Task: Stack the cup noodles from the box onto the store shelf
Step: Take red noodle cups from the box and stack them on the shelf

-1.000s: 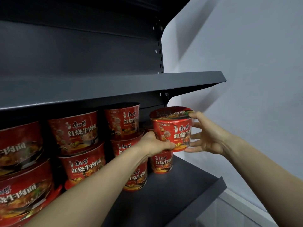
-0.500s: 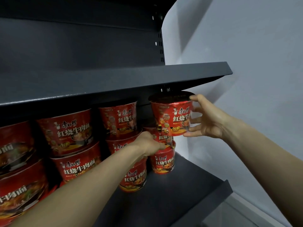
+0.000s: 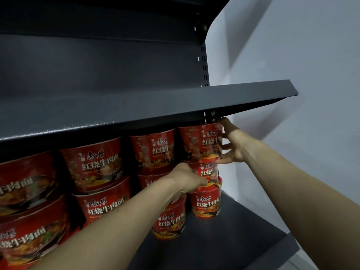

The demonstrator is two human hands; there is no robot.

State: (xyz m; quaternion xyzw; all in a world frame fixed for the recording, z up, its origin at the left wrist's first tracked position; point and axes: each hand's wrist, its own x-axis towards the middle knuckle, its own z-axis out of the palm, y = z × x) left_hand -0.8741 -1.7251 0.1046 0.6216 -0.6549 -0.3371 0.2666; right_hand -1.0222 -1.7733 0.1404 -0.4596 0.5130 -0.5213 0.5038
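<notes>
Head view, right of centre: right hand (image 3: 231, 145) grips the top cup (image 3: 200, 142), fingers spread, just under the upper shelf (image 3: 136, 112); left hand (image 3: 187, 178) clasps the middle cup (image 3: 208, 172). Likely risk — rim catching the shelf, or off-centre seating, toppling both cups.

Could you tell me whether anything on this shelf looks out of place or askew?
Nothing looks spilled or damaged. One thing stands out at the right end: the top cup, held by the right hand, reaches almost to the upper shelf, while the left hand grips the middle cup below.
</notes>
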